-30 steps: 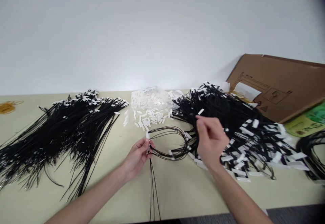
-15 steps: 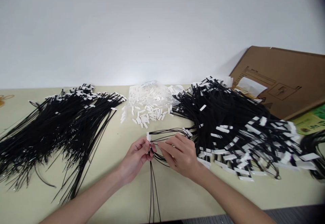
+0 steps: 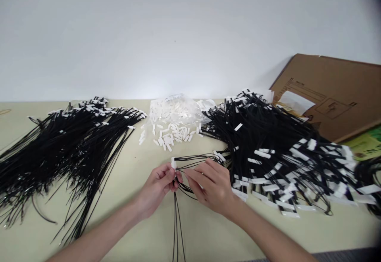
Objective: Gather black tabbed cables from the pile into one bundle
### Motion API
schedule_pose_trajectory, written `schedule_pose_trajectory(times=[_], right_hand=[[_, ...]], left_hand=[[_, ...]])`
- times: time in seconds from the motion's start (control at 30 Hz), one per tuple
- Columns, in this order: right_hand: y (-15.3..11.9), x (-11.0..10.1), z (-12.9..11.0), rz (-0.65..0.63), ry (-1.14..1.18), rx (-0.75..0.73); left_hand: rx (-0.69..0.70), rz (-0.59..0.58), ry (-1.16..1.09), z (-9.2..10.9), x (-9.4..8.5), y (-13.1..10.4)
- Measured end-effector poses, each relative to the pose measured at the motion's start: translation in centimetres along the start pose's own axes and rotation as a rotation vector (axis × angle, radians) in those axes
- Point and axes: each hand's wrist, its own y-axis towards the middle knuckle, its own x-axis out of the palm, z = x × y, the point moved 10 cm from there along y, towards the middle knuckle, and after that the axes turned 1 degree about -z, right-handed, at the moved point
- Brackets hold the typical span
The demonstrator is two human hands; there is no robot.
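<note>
My left hand (image 3: 157, 189) pinches a small bunch of thin black cords (image 3: 177, 218) that hang down toward the table's near edge and loop to the right. A white tag (image 3: 173, 162) sticks up just above its fingers. My right hand (image 3: 212, 185) meets the left hand at the same spot, its fingers closed on the looped cords (image 3: 199, 158). Both hands hover low over the beige table (image 3: 205, 226), in front of the loose white clips (image 3: 169, 135).
A large pile of black cords (image 3: 59, 151) lies at the left. Another heap of black cords with white tags (image 3: 276, 151) fills the right. A clear bag of white clips (image 3: 175, 109) sits at the back. A cardboard box (image 3: 333, 95) leans at the far right.
My right hand came down from the right heap and joined my left hand on the looped cords. The view shifted slightly right and down.
</note>
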Motion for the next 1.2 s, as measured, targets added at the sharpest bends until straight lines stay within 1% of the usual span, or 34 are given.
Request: schedule_pose_trajectory(times=[0.33, 0.6, 1.03, 1.2], right_hand=[[0.21, 0.15, 0.05, -0.032, 0.009, 0.008], [-0.03, 0.86, 0.02, -0.063, 0.0, -0.005], [0.03, 0.49, 0.38, -0.025, 0.02, 0.031], [0.15, 0.4, 0.43, -0.027, 0.016, 0.03]], left_hand=[[0.0, 0.014, 0.015, -0.1, -0.23, 0.05], [-0.011, 0.045, 0.018, -0.15, -0.55, 0.15], [-0.001, 0.01, 0.053, -0.11, -0.24, 0.13], [-0.011, 0.023, 0.053, 0.0, -0.23, 0.06]])
